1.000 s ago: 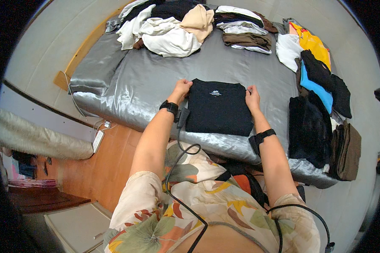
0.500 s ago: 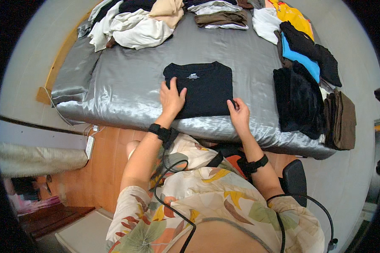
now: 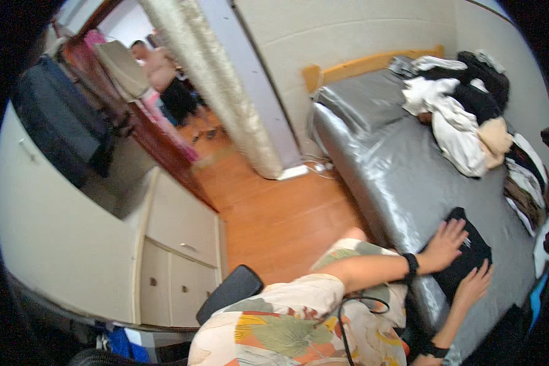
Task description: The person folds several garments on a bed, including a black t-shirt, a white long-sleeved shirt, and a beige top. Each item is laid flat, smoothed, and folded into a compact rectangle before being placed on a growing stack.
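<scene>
A folded black T-shirt (image 3: pixel 480 249) lies on the silver-grey satin sheet of the bed. My left hand (image 3: pixel 442 247) rests flat over its near-left part, fingers stretched and spread. At the shirt's lower right edge is my right hand (image 3: pixel 473 287), its fingers extended and holding nothing. Both hands partly cover the shirt, and motion softens its outline. Each wrist wears a black strap.
Bunched white garments (image 3: pixel 460 143) and a beige one (image 3: pixel 495 141) lie on the far side of the bed (image 3: pixel 378 158). A folded stack (image 3: pixel 523 198) sits beyond the shirt. To the left stand a white cabinet (image 3: pixel 180 229), a black chair part (image 3: pixel 232 293) and a curtain (image 3: pixel 219 85); another person (image 3: pixel 161 70) is past the doorway.
My view has swung left, bringing the cabinet, doorway and other person into sight. The left hand has flattened across the shirt; the right hand's fingers have straightened from their curl at its edge.
</scene>
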`<act>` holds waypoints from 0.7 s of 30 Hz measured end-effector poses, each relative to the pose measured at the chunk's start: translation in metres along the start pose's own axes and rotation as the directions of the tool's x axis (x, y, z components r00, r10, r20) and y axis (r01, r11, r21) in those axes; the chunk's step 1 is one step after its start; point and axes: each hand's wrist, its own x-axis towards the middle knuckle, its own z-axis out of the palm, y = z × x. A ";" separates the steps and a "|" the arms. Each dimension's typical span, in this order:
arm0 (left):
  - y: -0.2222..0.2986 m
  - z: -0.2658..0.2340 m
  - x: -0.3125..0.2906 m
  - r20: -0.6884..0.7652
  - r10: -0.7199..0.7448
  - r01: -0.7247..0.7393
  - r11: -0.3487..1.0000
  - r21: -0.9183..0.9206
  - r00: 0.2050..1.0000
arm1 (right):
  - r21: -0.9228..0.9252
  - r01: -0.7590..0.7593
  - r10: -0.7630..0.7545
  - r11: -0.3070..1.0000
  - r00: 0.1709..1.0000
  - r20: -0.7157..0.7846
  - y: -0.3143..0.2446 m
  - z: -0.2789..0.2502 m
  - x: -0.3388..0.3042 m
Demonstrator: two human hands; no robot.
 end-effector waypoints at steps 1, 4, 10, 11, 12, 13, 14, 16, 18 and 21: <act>0.001 0.001 0.001 -0.048 0.042 -0.040 0.997 0.059 0.998 | -0.010 0.059 -0.059 0.998 0.998 -0.005 -0.013 0.005 0.016; 0.009 0.004 -0.011 0.081 0.093 -0.098 0.993 0.067 0.992 | -0.236 0.060 -0.026 0.970 0.989 0.144 -0.027 0.018 0.035; -0.005 0.005 -0.032 0.151 0.092 -0.088 0.996 -0.032 0.984 | -0.289 0.027 0.111 0.957 0.886 0.450 -0.039 0.053 0.046; -0.006 0.004 -0.034 0.122 0.094 -0.090 0.995 -0.037 0.988 | -0.292 0.031 0.114 0.956 0.878 0.465 -0.038 0.057 0.044; -0.007 0.004 -0.033 0.164 0.077 -0.074 0.997 -0.026 0.983 | -0.275 0.026 0.096 0.961 0.903 0.419 -0.035 0.060 0.044; -0.008 0.004 -0.032 0.175 0.074 -0.072 0.997 -0.017 0.982 | -0.256 0.019 0.098 0.967 0.894 0.437 -0.034 0.064 0.044; -0.007 0.004 -0.032 0.141 0.093 -0.094 0.996 -0.004 0.986 | -0.262 0.017 0.094 0.965 0.909 0.405 -0.033 0.066 0.043; -0.006 0.004 -0.029 0.229 0.059 -0.058 0.998 -0.012 0.972 | -0.275 0.026 0.083 0.961 0.922 0.379 -0.032 0.072 0.041; -0.005 0.004 -0.028 0.253 0.047 -0.045 0.999 -0.015 0.966 | -0.254 0.008 0.114 0.967 0.880 0.461 -0.030 0.079 0.044; -0.009 0.003 -0.028 0.289 0.057 -0.050 0.998 -0.030 0.956 | -0.150 -0.007 0.084 0.989 0.856 0.511 -0.012 0.093 0.053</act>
